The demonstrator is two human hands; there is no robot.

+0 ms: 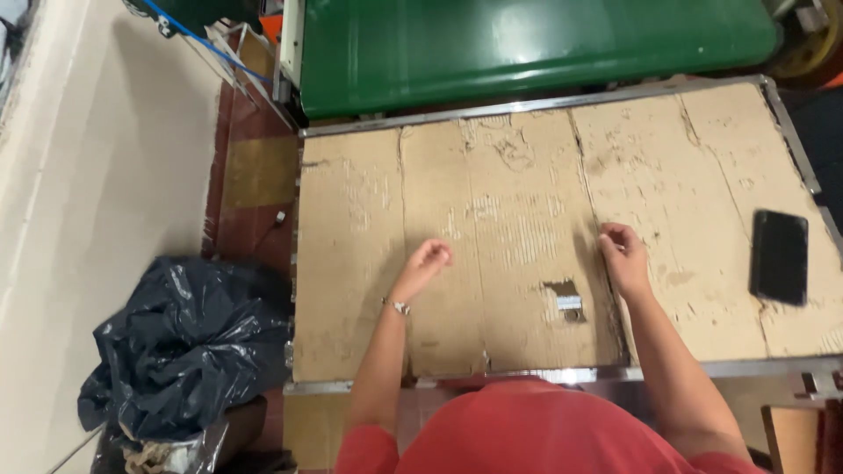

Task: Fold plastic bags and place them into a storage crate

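Both grips loosely curled, holding nothing: left hand (428, 259) and right hand (622, 250) rest on the worn brown cardboard-covered surface (369, 263); flat black phone (779, 256) lies right, near the metal edge (795, 132).

— Toward twelve o'clock? Green conveyor belt (536, 44), glossy under overhead light.
— And nine o'clock? Pale wall (79, 175), reddish tiled floor (250, 175), with a black rubbish bag (180, 342) down at eight.

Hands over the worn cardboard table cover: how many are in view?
2. Left hand hovers near the brown cardboard sheet's middle; right hand is right of it. Both empty.
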